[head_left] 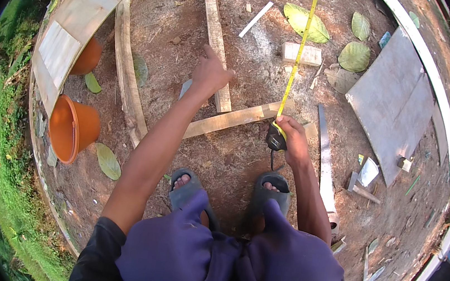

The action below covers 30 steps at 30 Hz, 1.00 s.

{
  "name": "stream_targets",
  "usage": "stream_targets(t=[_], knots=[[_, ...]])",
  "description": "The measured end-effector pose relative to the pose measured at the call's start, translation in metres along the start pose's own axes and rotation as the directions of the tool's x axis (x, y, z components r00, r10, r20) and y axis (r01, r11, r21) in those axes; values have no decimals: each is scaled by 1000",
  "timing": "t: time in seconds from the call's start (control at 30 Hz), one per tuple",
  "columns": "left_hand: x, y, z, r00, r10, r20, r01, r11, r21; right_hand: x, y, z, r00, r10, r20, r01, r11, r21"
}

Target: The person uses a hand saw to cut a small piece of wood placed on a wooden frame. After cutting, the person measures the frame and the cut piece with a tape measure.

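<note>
My right hand (296, 140) is closed round a black and yellow tape measure (276, 140). Its yellow blade (302, 44) runs out away from me, past the top of the picture. Further left, my left hand (210, 73) reaches over a long wooden batten (214, 18), with the index finger stretched out and the thumb apart. Nothing shows in that hand; its other fingers are partly hidden. Nearer to me, a shorter wooden piece (227, 122) lies slantwise across the ground between my hands, its right end close to the tape measure.
Another long batten (125, 63) lies to the left, beside orange buckets (89, 126) and a leaning board (86, 8). Right of my right hand lie a metal-looking strip (324, 153), a hammer (364, 190) and a grey sheet (395, 99). A wood block (308, 55) sits ahead.
</note>
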State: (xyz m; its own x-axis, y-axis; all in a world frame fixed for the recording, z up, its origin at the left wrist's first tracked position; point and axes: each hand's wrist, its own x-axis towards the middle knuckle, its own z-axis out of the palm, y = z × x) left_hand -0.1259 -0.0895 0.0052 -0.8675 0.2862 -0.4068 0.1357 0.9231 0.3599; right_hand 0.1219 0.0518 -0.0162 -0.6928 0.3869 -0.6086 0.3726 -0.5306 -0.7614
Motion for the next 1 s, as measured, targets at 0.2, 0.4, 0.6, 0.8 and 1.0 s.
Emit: stream_targets(t=[0.2,0.4,0.6,0.8,1.0], knots=[[13,-20,13,999,48,-5,-49,992,-118,-12,-3,0,1000,-14,-28,12,998,-56],[8,12,16,996,73,43,-62,976,-207,-12,-2,2,999,32,11,-33,999,41],[11,11,26,996,80,-39,-86,975,-206,-18,7,22,985,138,105,-150,982,118],[9,19,21,996,78,31,-69,972,-226,-10,14,23,995,92,44,-94,995,42],[5,17,23,995,93,42,-81,968,-240,-14,5,19,996,84,41,-84,996,-10]])
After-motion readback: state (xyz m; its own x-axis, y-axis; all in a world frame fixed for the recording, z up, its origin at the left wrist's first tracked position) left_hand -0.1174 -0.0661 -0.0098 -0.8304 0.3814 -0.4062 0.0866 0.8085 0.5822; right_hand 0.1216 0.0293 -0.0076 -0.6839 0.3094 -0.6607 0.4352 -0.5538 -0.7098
